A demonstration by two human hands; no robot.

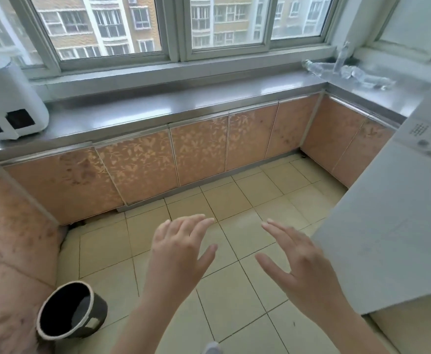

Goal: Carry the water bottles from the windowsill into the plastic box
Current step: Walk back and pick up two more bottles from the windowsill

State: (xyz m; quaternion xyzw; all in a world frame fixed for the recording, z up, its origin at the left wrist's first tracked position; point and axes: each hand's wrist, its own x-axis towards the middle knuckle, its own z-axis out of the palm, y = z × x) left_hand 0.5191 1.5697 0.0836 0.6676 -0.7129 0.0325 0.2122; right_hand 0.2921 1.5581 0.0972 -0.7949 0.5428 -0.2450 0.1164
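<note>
Several clear water bottles (pixel 347 72) sit in the far right corner of the grey windowsill (pixel 183 98); most lie on their sides and one (pixel 341 58) stands upright against the window frame. My left hand (pixel 181 249) and my right hand (pixel 296 261) hover over the tiled floor, low in the picture. Both have their fingers spread and straight and hold nothing. They are far from the bottles. No plastic box shows in this view.
A white appliance (pixel 7 98) stands on the windowsill at the left. A black bin (pixel 68 310) sits on the floor at the lower left. A white cabinet (pixel 393 226) juts in on the right. Orange patterned cupboard doors (pixel 199 152) run below the sill.
</note>
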